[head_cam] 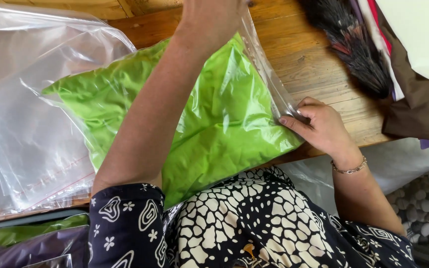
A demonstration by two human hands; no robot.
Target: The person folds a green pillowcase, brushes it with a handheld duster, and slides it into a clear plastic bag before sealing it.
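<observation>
A folded bright green cloth (224, 114) lies inside a clear plastic bag (266, 69) on a wooden table (309, 54). My left hand (212, 20) reaches across to the bag's far upper edge and presses or grips it there; its fingers run off the top of the frame. My right hand (321, 126), with a thin bracelet on the wrist, pinches the bag's near right corner between thumb and fingers.
A stack of empty clear plastic bags (26, 134) lies at the left. Dark feathered and brown fabrics (373, 54) are piled at the right. More bagged green and purple cloth (26, 240) sits at the lower left. Pebbles (425, 203) cover the floor at the lower right.
</observation>
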